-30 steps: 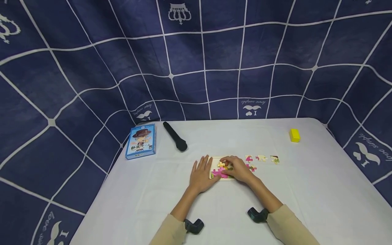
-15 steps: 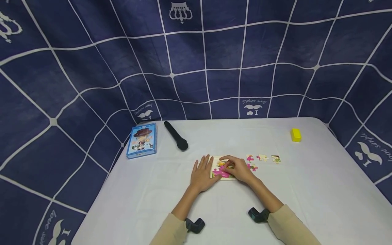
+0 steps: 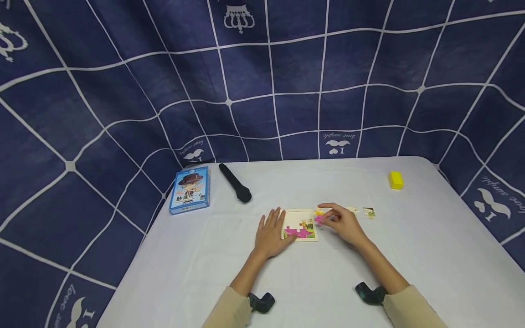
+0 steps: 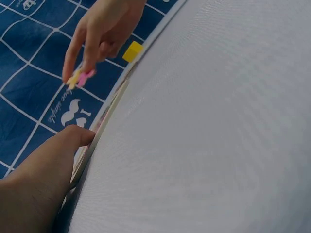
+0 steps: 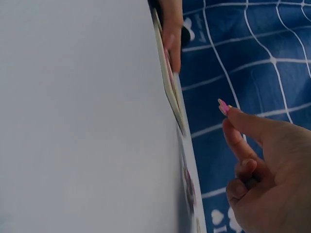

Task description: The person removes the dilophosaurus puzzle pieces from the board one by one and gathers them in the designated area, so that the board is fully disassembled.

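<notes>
My left hand (image 3: 270, 234) lies flat with spread fingers on the left edge of a puzzle tray (image 3: 300, 211), its thumb over the lower pieces. Pink and green puzzle pieces (image 3: 301, 233) fill the lower part of the tray; the upper left shows bare board. My right hand (image 3: 344, 225) is raised just right of the tray and pinches a pink and yellow puzzle piece (image 3: 318, 218) between thumb and index finger. In the right wrist view the held puzzle piece (image 5: 224, 107) is seen nearly edge-on, above the table.
Loose puzzle pieces (image 3: 369, 212) lie right of the tray, some hidden behind my right hand. A blue game box (image 3: 189, 190) and a black microphone (image 3: 235, 183) are at the back left. A yellow block (image 3: 395, 180) stands at the back right, before a blue checked curtain.
My right hand has lifted from over the tray and moved right, carrying the pink and yellow puzzle piece out of it. The left hand stays in place.
</notes>
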`<state>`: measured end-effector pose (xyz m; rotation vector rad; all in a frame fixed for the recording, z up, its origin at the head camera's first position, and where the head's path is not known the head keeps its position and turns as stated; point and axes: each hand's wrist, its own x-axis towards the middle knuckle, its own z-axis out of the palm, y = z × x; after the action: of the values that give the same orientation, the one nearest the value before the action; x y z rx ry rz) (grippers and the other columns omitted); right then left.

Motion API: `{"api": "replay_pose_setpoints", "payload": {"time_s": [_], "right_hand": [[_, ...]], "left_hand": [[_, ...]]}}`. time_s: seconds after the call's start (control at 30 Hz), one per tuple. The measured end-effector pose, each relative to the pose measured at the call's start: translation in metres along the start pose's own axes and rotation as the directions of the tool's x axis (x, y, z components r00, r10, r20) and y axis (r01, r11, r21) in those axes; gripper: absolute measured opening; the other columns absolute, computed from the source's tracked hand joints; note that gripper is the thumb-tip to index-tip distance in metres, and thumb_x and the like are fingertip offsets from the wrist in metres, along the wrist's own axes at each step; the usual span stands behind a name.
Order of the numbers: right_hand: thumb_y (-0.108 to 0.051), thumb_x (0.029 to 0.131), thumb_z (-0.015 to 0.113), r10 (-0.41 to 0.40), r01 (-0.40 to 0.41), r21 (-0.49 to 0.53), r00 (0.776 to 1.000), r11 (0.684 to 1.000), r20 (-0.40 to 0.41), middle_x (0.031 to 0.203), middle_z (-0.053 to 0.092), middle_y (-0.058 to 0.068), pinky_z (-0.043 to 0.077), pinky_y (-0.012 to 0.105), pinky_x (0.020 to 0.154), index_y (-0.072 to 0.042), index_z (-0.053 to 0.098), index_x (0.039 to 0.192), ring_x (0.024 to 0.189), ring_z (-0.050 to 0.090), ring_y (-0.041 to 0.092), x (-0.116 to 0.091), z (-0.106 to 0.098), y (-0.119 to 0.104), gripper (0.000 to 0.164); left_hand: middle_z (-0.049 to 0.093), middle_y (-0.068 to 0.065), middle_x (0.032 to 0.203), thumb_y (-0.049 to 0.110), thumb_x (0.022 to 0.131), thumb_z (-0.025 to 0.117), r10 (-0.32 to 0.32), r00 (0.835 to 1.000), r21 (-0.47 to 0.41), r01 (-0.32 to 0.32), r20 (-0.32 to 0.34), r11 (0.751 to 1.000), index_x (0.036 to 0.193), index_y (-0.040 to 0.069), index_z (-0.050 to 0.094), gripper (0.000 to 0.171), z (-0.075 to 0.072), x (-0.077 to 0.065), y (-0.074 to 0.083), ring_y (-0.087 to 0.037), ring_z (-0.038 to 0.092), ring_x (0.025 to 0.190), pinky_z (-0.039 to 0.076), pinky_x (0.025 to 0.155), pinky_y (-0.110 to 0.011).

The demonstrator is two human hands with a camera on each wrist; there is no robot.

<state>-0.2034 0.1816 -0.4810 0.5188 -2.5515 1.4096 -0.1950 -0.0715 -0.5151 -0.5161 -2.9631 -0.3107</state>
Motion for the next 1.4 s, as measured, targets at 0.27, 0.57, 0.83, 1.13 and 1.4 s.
{"api": "replay_pose_setpoints", "payload": {"time_s": [0.27,0.57,0.83,1.13,1.4], "right_hand": [[-0.005,0.077,0.073,0.027,-0.039,-0.131,0.995,0.991,-0.097,0.074,0.065,-0.002,0.027,0.025,0.040,-0.013,0.062,0.116,0.051,0.031,0.009,-0.027,-0.047,0.023,0.041],[-0.003,0.078,0.072,0.109,-0.120,-0.164,0.991,0.979,-0.075,0.075,0.065,0.004,0.026,0.025,0.044,-0.006,0.062,0.115,0.054,0.032,0.008,-0.042,-0.064,0.041,0.039],[-0.010,0.080,0.071,0.184,-0.183,-0.186,0.983,0.965,-0.009,0.077,0.063,0.002,0.027,0.025,0.045,-0.006,0.061,0.116,0.054,0.034,0.011,-0.043,-0.061,0.046,0.038],[-0.011,0.080,0.072,0.132,-0.132,-0.274,0.991,0.953,-0.020,0.072,0.057,-0.003,0.027,0.027,0.054,-0.005,0.064,0.114,0.059,0.034,0.011,-0.043,-0.059,0.048,0.036],[-0.012,0.079,0.073,0.081,-0.092,-0.261,0.995,0.961,-0.055,0.071,0.054,-0.003,0.027,0.025,0.049,-0.004,0.065,0.114,0.056,0.033,0.009,-0.043,-0.054,0.045,0.037]], "left_hand": [[0.023,-0.007,0.151,0.068,0.083,0.040,0.004,1.000,-0.016,-0.005,-0.012,1.000,0.146,0.011,0.027,0.086,0.000,-0.001,0.001,-0.023,0.017,0.138,0.013,0.111,-0.045],[0.022,-0.007,0.151,0.068,0.083,0.039,0.000,1.000,-0.033,0.000,-0.006,0.999,0.146,0.011,0.027,0.086,-0.001,-0.001,0.001,-0.023,0.015,0.139,0.011,0.111,-0.044],[0.024,-0.007,0.151,0.068,0.083,0.040,0.006,1.000,-0.033,-0.007,-0.013,0.999,0.146,0.011,0.027,0.086,-0.002,-0.001,0.001,-0.023,0.017,0.139,0.012,0.111,-0.044],[0.023,-0.007,0.151,0.067,0.084,0.040,0.002,1.000,-0.030,-0.002,-0.012,1.000,0.146,0.011,0.028,0.085,-0.002,-0.002,0.001,-0.023,0.017,0.138,0.012,0.111,-0.045],[0.023,-0.008,0.151,0.067,0.084,0.040,0.005,1.000,-0.042,-0.006,-0.012,0.999,0.146,0.010,0.027,0.085,-0.001,-0.001,-0.001,-0.023,0.016,0.139,0.012,0.111,-0.044]]}}
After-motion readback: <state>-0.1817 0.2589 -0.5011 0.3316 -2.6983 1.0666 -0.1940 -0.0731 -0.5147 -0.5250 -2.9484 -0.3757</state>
